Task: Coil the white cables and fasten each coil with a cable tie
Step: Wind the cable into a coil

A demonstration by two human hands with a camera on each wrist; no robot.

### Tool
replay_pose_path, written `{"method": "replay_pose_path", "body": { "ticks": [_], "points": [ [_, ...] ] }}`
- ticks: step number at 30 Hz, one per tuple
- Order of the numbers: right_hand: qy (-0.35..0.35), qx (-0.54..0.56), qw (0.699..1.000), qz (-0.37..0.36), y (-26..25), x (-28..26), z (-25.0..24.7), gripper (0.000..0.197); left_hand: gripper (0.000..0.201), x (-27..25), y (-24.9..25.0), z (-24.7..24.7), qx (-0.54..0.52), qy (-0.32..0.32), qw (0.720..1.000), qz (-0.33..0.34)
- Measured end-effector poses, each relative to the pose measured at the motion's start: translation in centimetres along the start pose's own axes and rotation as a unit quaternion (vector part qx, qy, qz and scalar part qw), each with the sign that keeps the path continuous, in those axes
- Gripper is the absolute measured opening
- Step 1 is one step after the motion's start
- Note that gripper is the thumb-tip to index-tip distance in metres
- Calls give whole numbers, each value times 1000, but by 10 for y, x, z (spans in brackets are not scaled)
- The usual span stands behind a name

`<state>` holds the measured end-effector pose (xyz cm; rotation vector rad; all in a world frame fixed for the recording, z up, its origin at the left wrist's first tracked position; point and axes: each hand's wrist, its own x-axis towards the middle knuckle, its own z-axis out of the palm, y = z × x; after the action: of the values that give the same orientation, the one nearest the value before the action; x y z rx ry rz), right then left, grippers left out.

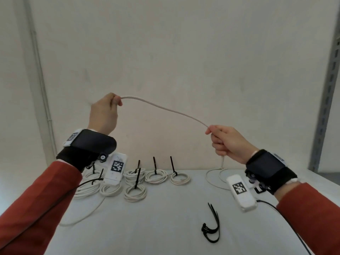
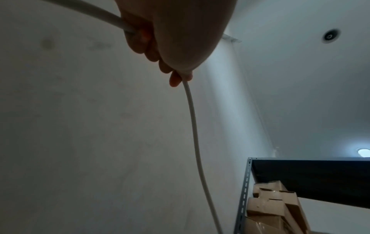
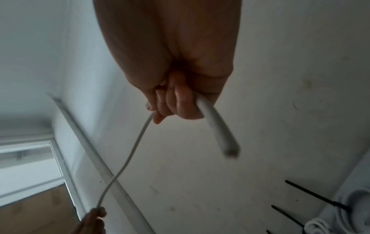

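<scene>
Your left hand (image 1: 103,115), at 10 o'clock, and right hand (image 1: 228,142), at 3 o'clock, both clench the white cable (image 1: 165,109); it seems light and springy, so grip near its end.

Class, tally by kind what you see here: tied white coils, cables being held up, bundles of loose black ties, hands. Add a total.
Tied white coils: 6 clear; the left wrist may hide more
Held white cable: 1
Bundle of loose black ties: 1
Hands: 2, left hand and right hand, each with a grip on the cable
Total: at least 10
</scene>
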<state>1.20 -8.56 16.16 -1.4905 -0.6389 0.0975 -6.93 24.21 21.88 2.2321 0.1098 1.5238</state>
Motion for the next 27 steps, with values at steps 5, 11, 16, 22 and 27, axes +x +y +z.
{"method": "replay_pose_path", "body": {
  "ticks": [5, 11, 16, 22, 27],
  "points": [
    [-75, 82, 991, 69, -12, -19, -10, 38, 29, 5, -13, -2, 13, 3, 1000, -14],
    [-157, 346, 924, -29, -37, -36, -9, 12, 25, -13, -18, 8, 64, -67, 995, 38],
    [-90, 405, 897, -153, -65, -38, 3, 21, 28, -63, -10, 20, 169, -191, 947, 196],
    [30, 300, 926, -226, -68, -30, 33, 19, 16, -110, 37, 8, 201, -223, 883, 360],
    [39, -76, 959, -269, -46, -19, 52, 12, 12, -118, 59, -5, 220, -197, 855, 426]
  ]
}}
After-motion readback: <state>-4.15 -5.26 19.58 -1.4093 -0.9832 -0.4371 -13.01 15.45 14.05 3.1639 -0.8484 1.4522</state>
